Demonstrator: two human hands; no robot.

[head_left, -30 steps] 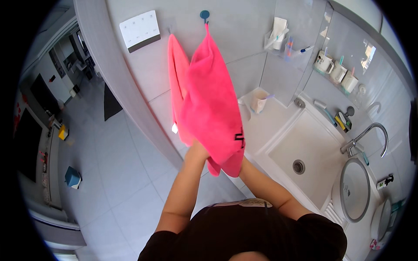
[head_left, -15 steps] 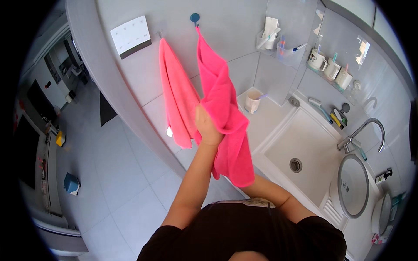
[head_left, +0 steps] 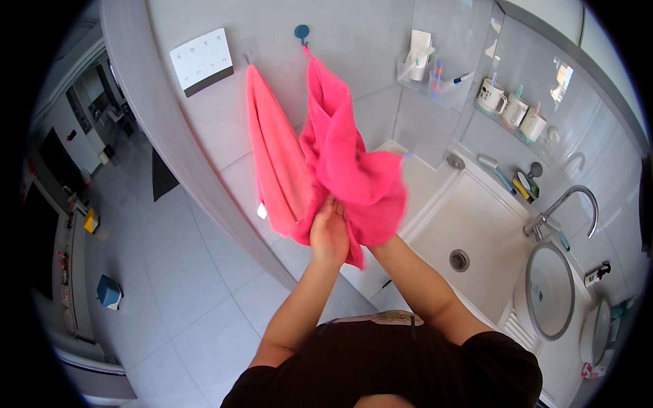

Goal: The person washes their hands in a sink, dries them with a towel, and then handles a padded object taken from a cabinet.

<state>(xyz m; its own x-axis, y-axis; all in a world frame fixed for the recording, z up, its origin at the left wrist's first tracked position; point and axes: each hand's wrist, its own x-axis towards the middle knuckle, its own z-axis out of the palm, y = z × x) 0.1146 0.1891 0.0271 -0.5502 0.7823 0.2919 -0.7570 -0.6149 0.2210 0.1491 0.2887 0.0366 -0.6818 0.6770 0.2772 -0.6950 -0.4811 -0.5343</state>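
A bright pink towel [head_left: 360, 183] hangs by its top corner from a round blue hook [head_left: 301, 32] on the wall, its lower part bunched and lifted. My left hand [head_left: 330, 232] is against the towel's lower left side, fingers stretched upward and partly covered by its folds. My right forearm [head_left: 415, 282] reaches up behind the towel, whose cloth hides the right hand and its fingers. Just to the left hangs a lighter coral-pink towel [head_left: 275, 163], close beside the bright one.
A white sink [head_left: 469, 224] with a curved metal faucet [head_left: 564, 207] lies to the right, a grey-rimmed basin [head_left: 549, 292] beside it. White cups [head_left: 513, 109] stand on a wall shelf. A white panel [head_left: 202, 61] is on the wall. A doorway edge [head_left: 197, 177] borders the tiled floor.
The bright pink towel's lower part has been raised and spread to the right, covering the cup on the counter. My left hand has moved lower and turned, its palm side now showing.
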